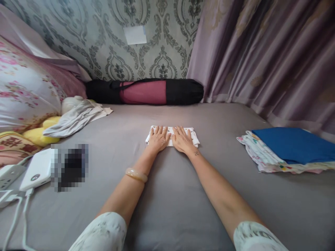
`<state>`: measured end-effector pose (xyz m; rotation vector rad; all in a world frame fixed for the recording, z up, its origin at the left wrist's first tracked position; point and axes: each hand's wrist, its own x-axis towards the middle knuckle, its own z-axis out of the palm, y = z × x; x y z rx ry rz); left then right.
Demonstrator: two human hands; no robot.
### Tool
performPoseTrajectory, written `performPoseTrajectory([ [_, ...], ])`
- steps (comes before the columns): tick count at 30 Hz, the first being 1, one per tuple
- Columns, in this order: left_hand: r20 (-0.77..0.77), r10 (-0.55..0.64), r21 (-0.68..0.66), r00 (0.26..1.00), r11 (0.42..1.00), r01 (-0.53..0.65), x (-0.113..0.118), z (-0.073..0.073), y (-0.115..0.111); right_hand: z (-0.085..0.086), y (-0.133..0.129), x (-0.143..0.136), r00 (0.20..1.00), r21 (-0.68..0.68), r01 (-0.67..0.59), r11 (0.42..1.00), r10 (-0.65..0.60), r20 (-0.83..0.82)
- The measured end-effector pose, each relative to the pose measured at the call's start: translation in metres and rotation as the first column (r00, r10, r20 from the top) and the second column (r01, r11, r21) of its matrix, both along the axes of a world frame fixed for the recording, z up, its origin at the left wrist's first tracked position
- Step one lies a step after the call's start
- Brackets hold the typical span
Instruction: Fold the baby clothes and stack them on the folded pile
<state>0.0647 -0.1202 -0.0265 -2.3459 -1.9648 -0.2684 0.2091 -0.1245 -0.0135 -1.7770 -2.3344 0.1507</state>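
A small folded white cloth [195, 137] with dark specks lies flat on the grey sheet in the middle of the view. My left hand [158, 137] rests palm down on its left half, fingers spread. On the right half lies my right hand [181, 138], also flat with its fingers apart. The two thumbs point toward each other, with a narrow strip of cloth showing between them. Much of the cloth is covered by my hands. A pale bangle [136, 175] sits round my left forearm.
To the right is a stack of folded fabric topped by a blue piece [293, 144]. A black and maroon roll bag [142, 92] lies along the wall. At left are a grey cloth [75, 118], a yellow plush [39, 135], a white power bank [39, 169] with cables, and a blurred-out patch.
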Motion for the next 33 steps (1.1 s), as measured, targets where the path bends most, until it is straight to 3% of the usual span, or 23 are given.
performPoseTrajectory([
  [5, 0.012, 0.102, 0.021, 0.995, 0.995, -0.102, -0.002, 0.001, -0.001, -0.006, 0.002, -0.001, 0.995, 0.018, 0.103, 0.994, -0.103, 0.001],
  [9, 0.029, 0.118, -0.044, 0.993, 0.992, -0.117, -0.001, 0.001, 0.000, -0.008, 0.002, -0.002, 0.994, 0.020, 0.112, 0.994, -0.111, -0.017],
  [15, 0.066, 0.147, -0.030, 0.987, 0.989, -0.145, -0.001, 0.000, 0.001, -0.009, 0.001, -0.005, 0.976, 0.036, 0.217, 0.975, -0.217, -0.026],
  [21, 0.102, 0.163, -0.021, 0.981, 0.987, -0.161, -0.003, 0.002, 0.001, -0.001, 0.005, 0.003, 0.981, -0.044, 0.190, 0.981, -0.191, -0.024],
  [25, 0.092, 0.192, 0.059, 0.977, 0.979, -0.198, -0.014, 0.005, 0.000, 0.003, 0.008, 0.021, 0.978, 0.055, 0.208, 0.977, -0.207, -0.010],
  [33, 0.085, 0.209, -0.139, 0.974, 0.971, -0.196, -0.024, 0.005, 0.001, -0.007, 0.012, 0.032, 0.975, -0.049, 0.219, 0.975, -0.216, 0.061],
])
